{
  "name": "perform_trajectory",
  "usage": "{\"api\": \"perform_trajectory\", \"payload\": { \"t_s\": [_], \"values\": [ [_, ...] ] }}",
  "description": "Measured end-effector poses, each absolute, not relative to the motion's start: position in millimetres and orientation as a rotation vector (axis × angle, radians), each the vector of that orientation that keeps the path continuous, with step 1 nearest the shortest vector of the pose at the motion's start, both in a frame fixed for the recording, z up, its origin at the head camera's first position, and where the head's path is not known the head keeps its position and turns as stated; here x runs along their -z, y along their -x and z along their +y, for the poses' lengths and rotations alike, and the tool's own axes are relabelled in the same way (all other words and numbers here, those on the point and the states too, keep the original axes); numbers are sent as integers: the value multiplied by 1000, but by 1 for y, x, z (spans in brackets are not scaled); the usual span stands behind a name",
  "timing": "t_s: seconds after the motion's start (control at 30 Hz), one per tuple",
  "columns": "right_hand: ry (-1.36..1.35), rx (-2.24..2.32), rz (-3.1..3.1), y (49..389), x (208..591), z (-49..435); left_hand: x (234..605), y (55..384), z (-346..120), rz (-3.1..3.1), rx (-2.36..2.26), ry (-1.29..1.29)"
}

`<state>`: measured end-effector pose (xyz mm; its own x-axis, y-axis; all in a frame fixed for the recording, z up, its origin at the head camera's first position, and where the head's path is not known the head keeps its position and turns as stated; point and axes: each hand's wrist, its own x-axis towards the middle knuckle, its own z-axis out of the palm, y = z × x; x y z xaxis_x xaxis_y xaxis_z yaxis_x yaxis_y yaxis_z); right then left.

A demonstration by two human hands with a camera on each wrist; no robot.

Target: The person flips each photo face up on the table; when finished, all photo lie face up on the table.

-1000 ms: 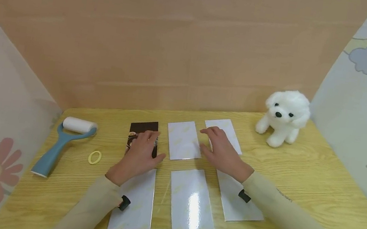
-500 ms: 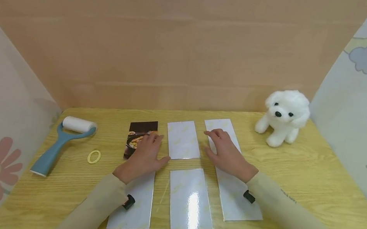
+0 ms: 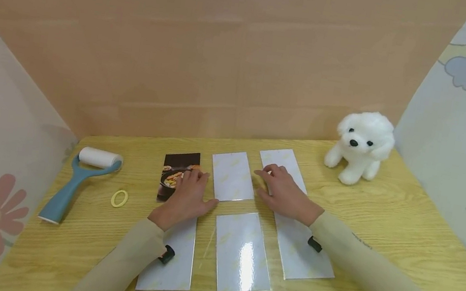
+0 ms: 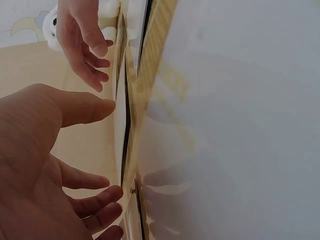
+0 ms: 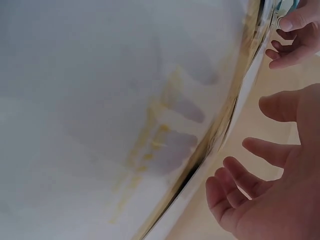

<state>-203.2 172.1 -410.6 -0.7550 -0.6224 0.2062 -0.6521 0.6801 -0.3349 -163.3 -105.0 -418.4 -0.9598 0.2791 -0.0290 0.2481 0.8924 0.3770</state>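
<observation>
My left hand (image 3: 187, 196) hovers over the lower right part of a card with a food picture (image 3: 177, 160), thumb spread toward a white-backed card (image 3: 233, 178) in the middle of the far row. In the left wrist view the left hand's fingers (image 4: 82, 107) are loosely bent and hold nothing. My right hand (image 3: 286, 193) is over the far right white card (image 3: 284, 160), covering part of it. The right wrist view shows relaxed, parted fingers (image 5: 265, 152) with nothing between them. Nearer lie the left white card (image 3: 175, 267), middle card (image 3: 240, 256) and right card (image 3: 306, 262).
A blue-handled roller (image 3: 70, 187) with a white roll and a small yellow ring (image 3: 119, 198) lie on the left of the wooden table (image 3: 401, 253). A white plush dog (image 3: 360, 146) sits at the back right. Walls enclose the back and sides.
My left hand has shifted slightly right, uncovering more of the food picture. The right hand has moved only a little, right and then back left. The cards stay in place.
</observation>
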Motion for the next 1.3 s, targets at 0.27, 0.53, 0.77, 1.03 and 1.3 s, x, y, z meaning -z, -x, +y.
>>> {"api": "perform_trajectory", "payload": {
  "t_s": [0.27,0.53,0.77,1.03,1.3],
  "values": [
    [-1114,-512,-2852,211,414,170,420,165,-104,2963,-548,-398],
    [-1106,-480,-2891,214,415,169,419,167,-102,2945,-551,-405],
    [-1124,-440,-2897,216,415,167,418,168,-101,2934,-547,-392],
    [-1133,-440,-2880,218,414,167,419,170,-98,2935,-561,-407],
    [-1121,-444,-2903,219,418,166,419,170,-95,2924,-587,-376]
  ]
}}
